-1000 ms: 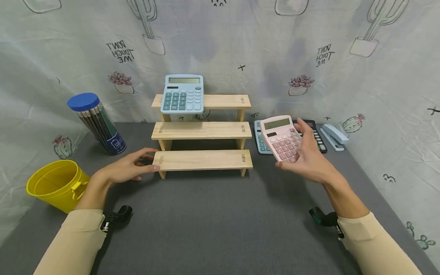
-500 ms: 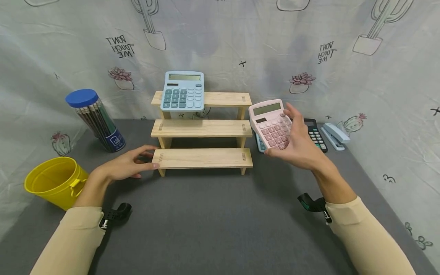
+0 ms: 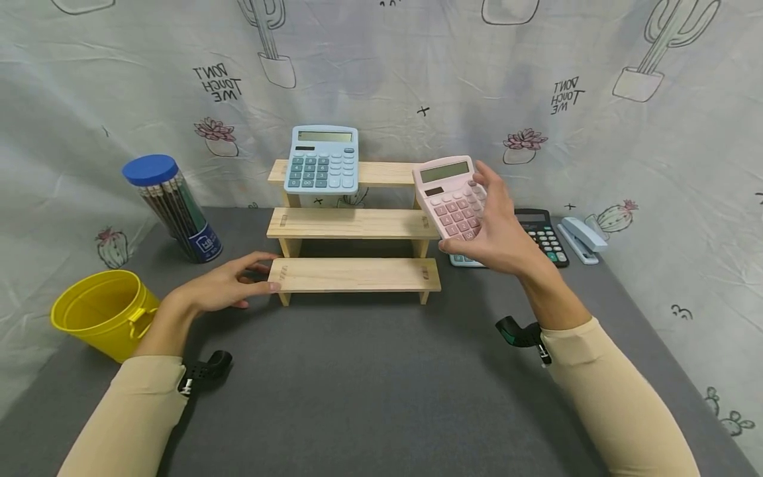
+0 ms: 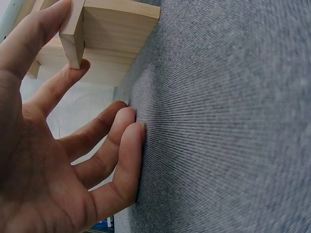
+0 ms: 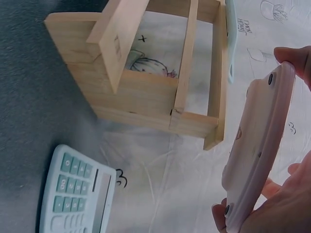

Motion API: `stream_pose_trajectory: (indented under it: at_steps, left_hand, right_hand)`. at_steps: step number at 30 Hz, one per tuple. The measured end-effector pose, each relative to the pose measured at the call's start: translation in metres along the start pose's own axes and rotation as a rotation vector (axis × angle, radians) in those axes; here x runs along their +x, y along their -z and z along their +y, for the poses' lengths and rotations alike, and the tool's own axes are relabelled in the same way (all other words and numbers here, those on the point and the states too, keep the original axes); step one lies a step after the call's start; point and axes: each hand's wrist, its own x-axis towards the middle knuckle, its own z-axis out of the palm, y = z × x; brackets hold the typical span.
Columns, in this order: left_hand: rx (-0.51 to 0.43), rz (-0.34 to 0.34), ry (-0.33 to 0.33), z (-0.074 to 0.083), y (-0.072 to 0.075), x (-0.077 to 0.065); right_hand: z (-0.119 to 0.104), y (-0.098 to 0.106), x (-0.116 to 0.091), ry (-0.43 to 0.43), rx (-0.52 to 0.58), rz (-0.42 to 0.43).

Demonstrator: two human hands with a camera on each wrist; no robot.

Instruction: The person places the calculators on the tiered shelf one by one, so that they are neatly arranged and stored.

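Note:
My right hand (image 3: pixel 497 228) grips a pink calculator (image 3: pixel 448 199) by its sides, its keys facing me, in the air before the right end of a three-step wooden display stand (image 3: pixel 354 275). In the right wrist view the calculator's pale back and edge (image 5: pixel 260 150) show, fingers at both ends. My left hand (image 3: pixel 220 285) pinches the left end of the lowest step; in the left wrist view its thumb is on top and its index finger below, the other fingers resting on the grey cloth. A light blue calculator (image 3: pixel 322 161) leans upright on the top step, at its left.
Beyond my right hand lie another blue calculator (image 5: pixel 73 194), a black calculator (image 3: pixel 544 238) and a light blue stapler (image 3: pixel 579 238). At the left stand a yellow bucket (image 3: pixel 104 318) and a blue-lidded tub of pencils (image 3: pixel 175 209). A printed cloth hangs behind.
My right hand has carried the pink calculator left and upward, from above the other calculators to the stand's right end. My left hand keeps its hold on the lowest step.

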Motion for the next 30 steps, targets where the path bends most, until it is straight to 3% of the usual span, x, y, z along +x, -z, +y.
stream_pose_trajectory:
  at_steps: [14, 22, 30]
  left_hand:
    - [0.013, 0.010, -0.009, 0.002, 0.000, 0.001]
    - [0.021, 0.003, -0.008, 0.003, 0.002, 0.001]
    - [0.008, -0.007, 0.001, -0.002, 0.002, -0.001]
  right_hand:
    - [-0.010, -0.016, 0.031, 0.009, -0.048, 0.042]
    - [-0.021, -0.030, 0.046, 0.039, -0.132, 0.070]
    - [-0.035, -0.045, 0.064, -0.023, -0.181, 0.049]
